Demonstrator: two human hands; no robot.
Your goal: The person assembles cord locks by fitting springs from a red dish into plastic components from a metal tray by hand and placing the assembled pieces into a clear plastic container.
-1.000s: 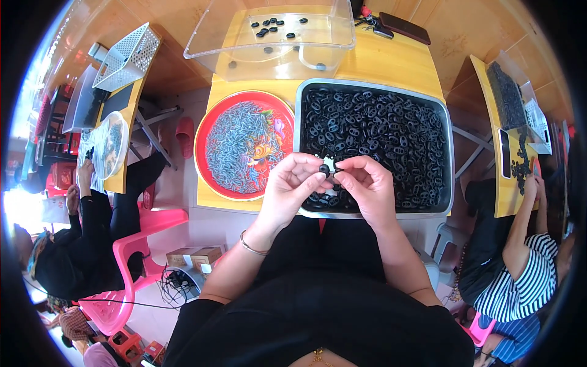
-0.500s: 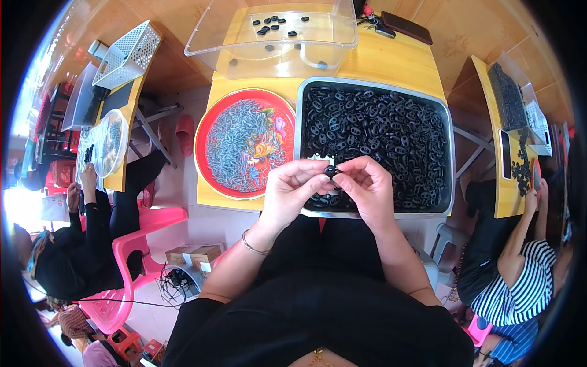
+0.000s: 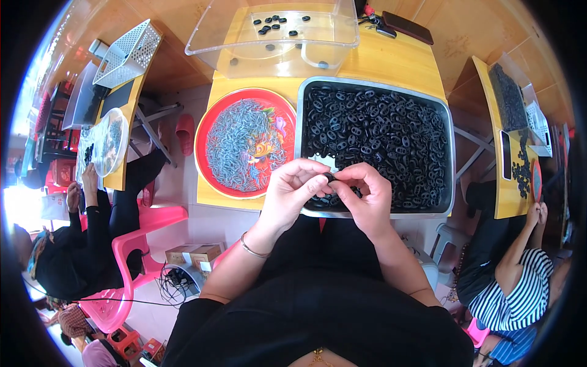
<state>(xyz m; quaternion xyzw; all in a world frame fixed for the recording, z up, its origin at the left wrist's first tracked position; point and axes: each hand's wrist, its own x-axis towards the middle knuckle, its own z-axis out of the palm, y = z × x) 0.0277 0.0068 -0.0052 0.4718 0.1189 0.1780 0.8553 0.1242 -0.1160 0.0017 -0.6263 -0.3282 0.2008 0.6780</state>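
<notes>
Between my fingertips is a small black plastic piece (image 3: 330,177), held over the near left corner of a metal tray. My left hand (image 3: 298,188) pinches it from the left, and my right hand (image 3: 364,194) grips it from the right. Fingers cover most of the piece. The metal tray (image 3: 453,153) is heaped with black oval pieces (image 3: 379,128), each with two holes. Left of it sits a round red tray (image 3: 203,131) with many small silvery metal pins or screws (image 3: 235,147) spread over its patterned bottom.
A clear plastic bin (image 3: 211,52) with several black pieces stands at the table's far side. Behind the metal tray lie keys (image 3: 385,29) and a dark brown case (image 3: 406,27). People work at side tables left and right. A pink chair (image 3: 131,244) stands at left.
The black piece has turned between my fingers, and my right fingers have shifted slightly around it. At the right table, a co-worker's hands have drawn back toward the body.
</notes>
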